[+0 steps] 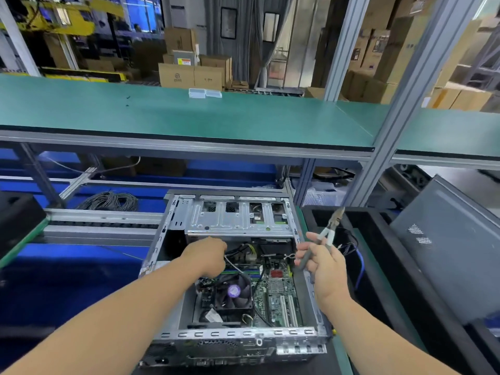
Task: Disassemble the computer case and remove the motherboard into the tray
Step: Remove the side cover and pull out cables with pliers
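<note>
The computer case [243, 334] lies open on its side in front of me. Inside it sits the green motherboard [276, 290] with a black CPU fan [234, 290] and loose cables. My left hand [208, 257] reaches into the case above the fan, fingers curled around a white cable [232, 263]. Over the case's right edge, my right hand [322, 262] grips a pair of pliers [328, 234] by the grey handles, jaws pointing up. A black tray [384, 255] stands right of the case, holding some wires.
The silver drive cage [238, 215] fills the case's far end. A grey side panel [454, 247] leans at the right. A coil of black cable [108, 201] lies at the left rear. The green shelf [189, 117] and an aluminium post [392, 117] stand overhead.
</note>
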